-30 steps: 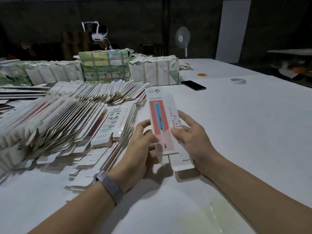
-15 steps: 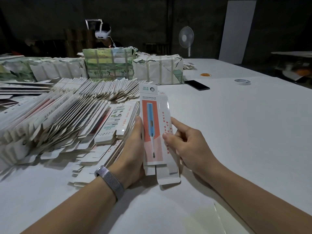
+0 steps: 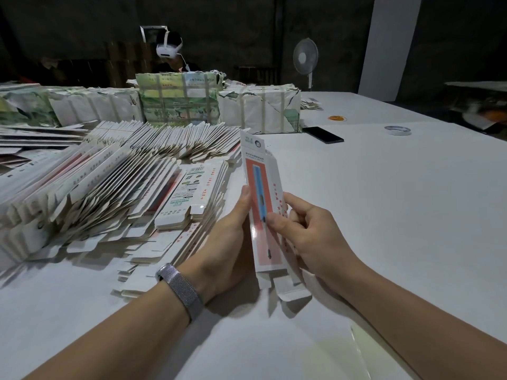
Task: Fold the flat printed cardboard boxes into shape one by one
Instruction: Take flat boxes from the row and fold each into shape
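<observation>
A long narrow printed box [image 3: 259, 171], white with a salmon panel and a blue pen picture, stands nearly upright above the table. My left hand [image 3: 227, 242] holds its left edge, thumb along the side. My right hand [image 3: 304, 231] pinches its right side, thumb on the front panel, fingers curled behind. The box looks partly opened into a sleeve, its bottom flaps [image 3: 288, 290] hanging loose. A big pile of flat boxes [image 3: 115, 187] lies to the left.
Taped paper bundles [image 3: 258, 111] line the back of the white table [image 3: 384, 215]. A black phone [image 3: 323, 134], a tape roll [image 3: 397, 130] and rubber bands [image 3: 338, 118] lie far right. A person with a headset [image 3: 168, 50] sits behind; a fan [image 3: 305, 57] stands beyond.
The box has tilted up from leaning to nearly upright and swung edge-on. My right thumb has slid onto its front panel, and my left thumb has straightened along its left edge.
</observation>
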Motion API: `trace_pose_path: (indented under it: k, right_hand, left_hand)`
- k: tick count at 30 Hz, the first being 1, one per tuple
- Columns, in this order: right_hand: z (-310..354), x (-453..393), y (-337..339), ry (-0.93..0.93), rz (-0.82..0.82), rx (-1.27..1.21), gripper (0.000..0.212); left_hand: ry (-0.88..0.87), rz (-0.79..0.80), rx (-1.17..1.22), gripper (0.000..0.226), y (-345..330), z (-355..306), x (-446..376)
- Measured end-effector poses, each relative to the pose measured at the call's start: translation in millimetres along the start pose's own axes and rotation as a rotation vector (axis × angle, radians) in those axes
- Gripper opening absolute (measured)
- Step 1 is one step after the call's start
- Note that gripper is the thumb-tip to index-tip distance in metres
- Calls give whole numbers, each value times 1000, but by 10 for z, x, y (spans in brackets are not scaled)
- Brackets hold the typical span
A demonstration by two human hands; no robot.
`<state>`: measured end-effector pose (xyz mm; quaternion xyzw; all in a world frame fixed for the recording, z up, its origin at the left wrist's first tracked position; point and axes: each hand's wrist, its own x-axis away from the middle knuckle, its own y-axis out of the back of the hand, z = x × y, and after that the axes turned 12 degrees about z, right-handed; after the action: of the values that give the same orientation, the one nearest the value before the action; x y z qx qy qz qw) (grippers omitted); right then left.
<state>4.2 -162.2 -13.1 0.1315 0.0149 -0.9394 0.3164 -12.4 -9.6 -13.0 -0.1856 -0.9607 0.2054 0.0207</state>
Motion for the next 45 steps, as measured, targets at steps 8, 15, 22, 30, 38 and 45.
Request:
trace_pose_path:
  k: [8,15,22,30,38,45]
  right_hand:
    - [11,20,3,7,-30,-90,20]
    - [28,1,8,-43,-52,-134,19]
    - [25,-28,58,-69,-65,-145,26]
    - [-61,-85,40,11,-199,28,23]
    - [28,-25,-72,186,-146,299,38]
    - [89,17,-159,259,-177,630,60]
  left_hand:
    - [-25,13,22,61,-33,35,-21]
    - [-96,-49,-10,59,-79,25,-48]
    - [-73,-37,-145,52,-77,17,-13]
    - [-221,-72,-160,45,-88,47,-39]
    - [-601,-312,-576,71,-53,30,-101]
    - [-706,-347,-924,70,-129,66,-37]
